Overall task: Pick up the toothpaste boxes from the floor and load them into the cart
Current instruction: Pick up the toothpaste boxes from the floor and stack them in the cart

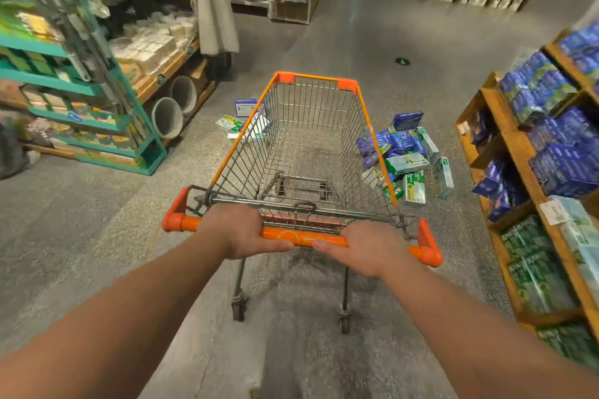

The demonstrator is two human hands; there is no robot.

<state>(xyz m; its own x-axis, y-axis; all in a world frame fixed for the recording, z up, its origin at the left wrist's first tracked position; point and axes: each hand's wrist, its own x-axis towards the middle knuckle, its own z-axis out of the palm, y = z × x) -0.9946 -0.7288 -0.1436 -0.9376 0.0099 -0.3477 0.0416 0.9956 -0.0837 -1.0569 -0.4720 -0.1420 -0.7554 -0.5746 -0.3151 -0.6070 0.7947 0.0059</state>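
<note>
Grey speckled concrete floor (97, 236) runs along a shop aisle and turns glossy farther off. On it stands a steel-wire shopping cart (316, 77) with orange trim along its rim, all visible wheels on the ground. The left hand (246, 230) and the right hand (363, 249) both grip the cart's orange plastic handle bar (301, 239), fingers curled over it and thumbs lying along its near side. A heap of green, white and blue toothpaste boxes (408, 163) lies on the floor just beside the cart's right wall. A smaller scatter of boxes (241, 123) lies by its left wall, near the front. Brown wooden shelving (518, 146) stacked with blue and green packs lines the right side. A teal metal rack (142, 129) stands on the left, with two grey tubes (167, 116) lying low beyond it.
</note>
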